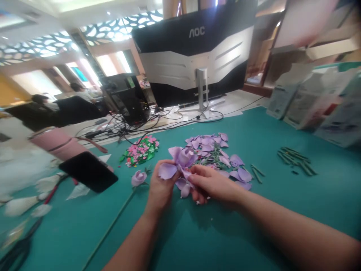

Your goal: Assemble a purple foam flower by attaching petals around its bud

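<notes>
Both my hands meet over the teal table (214, 233) on one purple artificial flower (180, 162). My left hand (160, 186) grips its lower left petals. From the right, my right hand (211, 184) pinches petals at the flower's underside. Just behind lies a pile of loose purple petals (217, 152) mixed with green stems. A finished purple flower on a long green stem (138, 177) lies to the left of my left hand.
A heap of pink and green small parts (141, 149) sits further back. Green stem pieces (295, 159) lie at the right. A black phone (88, 172) rests at the left, a monitor's back (194, 52) with cables behind. Boxes (318, 101) stand at the far right.
</notes>
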Motion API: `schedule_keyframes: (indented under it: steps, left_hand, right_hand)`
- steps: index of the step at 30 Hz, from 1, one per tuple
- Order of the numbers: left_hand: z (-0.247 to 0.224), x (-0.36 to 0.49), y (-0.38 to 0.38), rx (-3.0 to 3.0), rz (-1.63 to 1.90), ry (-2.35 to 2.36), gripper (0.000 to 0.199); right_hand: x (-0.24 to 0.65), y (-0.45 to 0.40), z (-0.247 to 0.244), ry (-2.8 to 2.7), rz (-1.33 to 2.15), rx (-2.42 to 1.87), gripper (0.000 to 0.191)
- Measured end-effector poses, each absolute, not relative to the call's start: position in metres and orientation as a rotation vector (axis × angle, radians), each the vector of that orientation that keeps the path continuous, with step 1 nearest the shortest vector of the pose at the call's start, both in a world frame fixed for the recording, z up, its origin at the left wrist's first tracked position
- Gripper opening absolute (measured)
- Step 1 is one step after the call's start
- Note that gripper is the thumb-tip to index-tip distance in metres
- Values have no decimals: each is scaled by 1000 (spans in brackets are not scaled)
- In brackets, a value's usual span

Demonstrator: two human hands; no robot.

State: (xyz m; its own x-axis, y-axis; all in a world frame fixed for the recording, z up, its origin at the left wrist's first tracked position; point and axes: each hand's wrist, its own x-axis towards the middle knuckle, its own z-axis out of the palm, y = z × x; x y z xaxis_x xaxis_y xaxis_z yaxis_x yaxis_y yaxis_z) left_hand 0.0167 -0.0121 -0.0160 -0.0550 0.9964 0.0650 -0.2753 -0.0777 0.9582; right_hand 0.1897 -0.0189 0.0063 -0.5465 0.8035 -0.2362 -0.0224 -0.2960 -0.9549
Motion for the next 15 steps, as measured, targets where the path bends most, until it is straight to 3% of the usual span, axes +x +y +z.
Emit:
schedule_keyframes:
  steps: [6, 15]
  left_hand:
    - [-18, 17, -13, 1024, 1403, 935, 45]
    - [-18, 16, -16, 1219, 1471, 1000, 33]
  right_hand:
    - [189, -21, 2, -1408, 1871, -1002, 36]
    - [187, -22, 1, -1341, 1938, -1008, 36]
